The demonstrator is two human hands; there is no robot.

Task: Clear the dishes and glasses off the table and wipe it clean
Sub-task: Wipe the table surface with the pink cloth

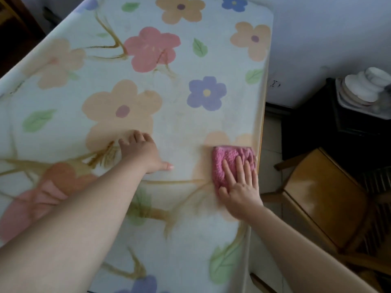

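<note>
**One slip from the edge**

The right hand (239, 187) presses straight-fingered on the pink terry cloth (230, 157), at the right edge of the table (262, 132). The left hand (140, 154) lies open, bracing mid-table. A stroke further right could push the cloth off toward the wooden chair (321, 193), and hard rubbing may ruck the floral tablecloth (182, 115). No writing is legible; a mark (276, 83) beyond the table's right edge is blurred.

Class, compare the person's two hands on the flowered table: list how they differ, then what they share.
The right hand presses flat on the pink cloth; the left hand rests on the bare table. The right hand lies by the table's right edge; the left hand is nearer the middle. Both are open, palms down.
</note>
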